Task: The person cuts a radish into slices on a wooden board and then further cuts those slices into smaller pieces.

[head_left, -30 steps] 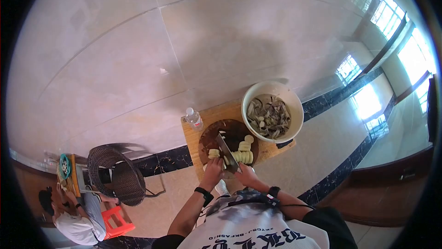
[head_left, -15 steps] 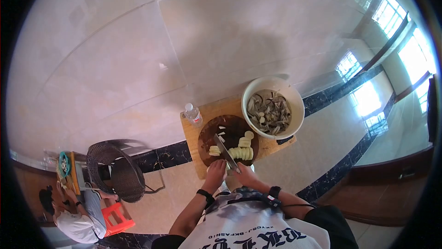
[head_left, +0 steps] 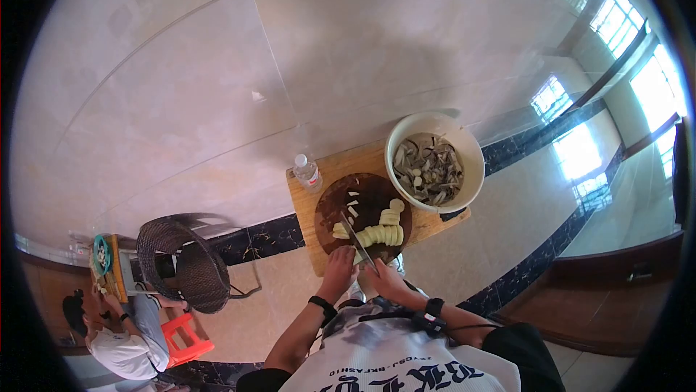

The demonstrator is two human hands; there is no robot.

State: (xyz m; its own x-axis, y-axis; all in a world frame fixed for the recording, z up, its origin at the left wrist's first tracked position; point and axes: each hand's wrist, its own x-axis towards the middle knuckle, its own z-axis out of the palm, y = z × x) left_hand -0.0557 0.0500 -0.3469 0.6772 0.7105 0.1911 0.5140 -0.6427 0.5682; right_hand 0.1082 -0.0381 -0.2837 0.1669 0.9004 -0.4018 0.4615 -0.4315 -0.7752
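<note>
Slicing seems in hand; right hand point(head_left: 384, 280) grips the knife point(head_left: 354, 235); left hand point(head_left: 338, 269) beside it – hold unclear; pale slices point(head_left: 384, 235) span the round board's point(head_left: 335, 200) near side; cutting calls for clear fingertips.

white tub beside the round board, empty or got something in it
Not empty: pale and dark pieces show inside the white tub.

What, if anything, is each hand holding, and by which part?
Right hand: knife, by the handle end. Left hand: close beside the knife; can't tell whether it grips anything.
</note>
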